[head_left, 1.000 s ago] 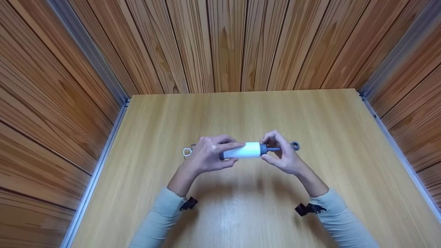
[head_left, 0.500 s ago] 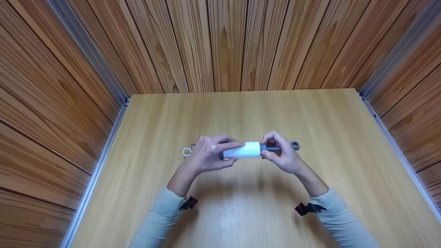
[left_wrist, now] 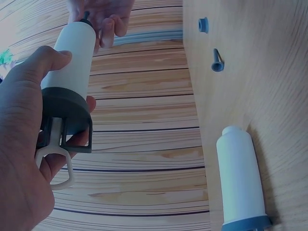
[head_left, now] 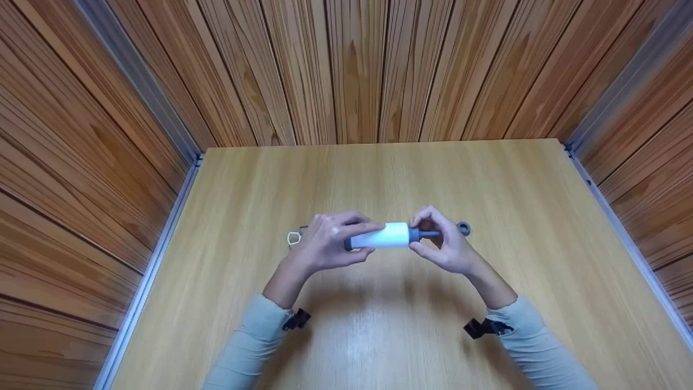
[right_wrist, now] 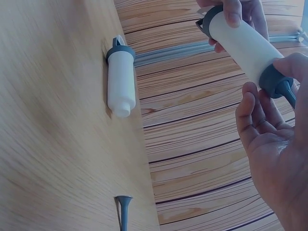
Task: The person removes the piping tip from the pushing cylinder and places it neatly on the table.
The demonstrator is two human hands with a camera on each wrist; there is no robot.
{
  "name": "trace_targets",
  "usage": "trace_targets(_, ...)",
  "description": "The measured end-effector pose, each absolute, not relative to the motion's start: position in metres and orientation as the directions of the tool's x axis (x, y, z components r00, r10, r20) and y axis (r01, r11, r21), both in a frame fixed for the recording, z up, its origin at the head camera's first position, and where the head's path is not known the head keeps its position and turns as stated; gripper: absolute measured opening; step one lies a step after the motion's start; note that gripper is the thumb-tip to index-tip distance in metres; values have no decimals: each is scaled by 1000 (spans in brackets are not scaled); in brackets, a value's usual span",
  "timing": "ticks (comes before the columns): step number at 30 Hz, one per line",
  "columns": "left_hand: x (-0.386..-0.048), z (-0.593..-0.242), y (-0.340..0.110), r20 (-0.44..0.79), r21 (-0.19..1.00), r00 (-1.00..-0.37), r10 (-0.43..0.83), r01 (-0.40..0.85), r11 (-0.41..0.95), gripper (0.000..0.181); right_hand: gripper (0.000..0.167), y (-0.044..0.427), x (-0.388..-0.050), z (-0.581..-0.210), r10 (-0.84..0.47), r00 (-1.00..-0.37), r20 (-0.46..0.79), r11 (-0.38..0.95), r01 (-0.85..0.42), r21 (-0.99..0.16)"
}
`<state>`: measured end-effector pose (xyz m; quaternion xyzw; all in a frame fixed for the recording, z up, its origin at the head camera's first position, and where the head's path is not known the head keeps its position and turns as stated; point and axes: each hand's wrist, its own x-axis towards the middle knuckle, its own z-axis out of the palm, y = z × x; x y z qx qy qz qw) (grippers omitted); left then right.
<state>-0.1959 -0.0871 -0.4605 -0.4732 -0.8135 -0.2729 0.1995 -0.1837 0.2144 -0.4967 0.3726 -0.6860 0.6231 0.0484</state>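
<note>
- Over the wooden tabletop [head_left: 379, 181], I am holding a white tube [head_left: 394, 235] sideways between my two hands — its visible side is showing plain white.
- My left hand [head_left: 327, 242] is gripping the barrel, the thumb pressing along it, while the dark rear cap [left_wrist: 67, 106] and its white handle [left_wrist: 56, 134] are sitting close to my palm.
- My right hand [head_left: 449, 249] is pinching the grey collar [right_wrist: 273, 83] at the other end, and a thin nozzle [right_wrist: 287, 92] is sticking out past my thumb.
- Below my hands, a second white tube [left_wrist: 240, 178] is lying on its side on the tabletop, also looking plain.
- Farther along, a loose grey nozzle [left_wrist: 218, 62] is resting there — a small grey ring [left_wrist: 203, 25] is sitting near it.
- Pale sleeves [head_left: 252, 338] are covering my forearms.
- Beyond the far edge, a planked wall [head_left: 352, 70] is rising.
</note>
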Motion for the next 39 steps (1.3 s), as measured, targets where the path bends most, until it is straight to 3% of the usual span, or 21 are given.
trace_targets(12, -196, -460, -85, 602, 207, -454, 657, 883, 421, 42, 36, 217, -184, -495, -458, -731, 506, -46, -549, -835)
trace_targets(19, -197, -458, -83, 602, 193, -437, 669, 892, 408, 42, 26, 219, -183, -492, -453, -752, 478, -11, -532, -847)
trace_targets(39, -196, -459, -83, 606, 194, -449, 656, 884, 425, 43, 30, 220, -184, -494, -468, -714, 520, -51, -566, -823)
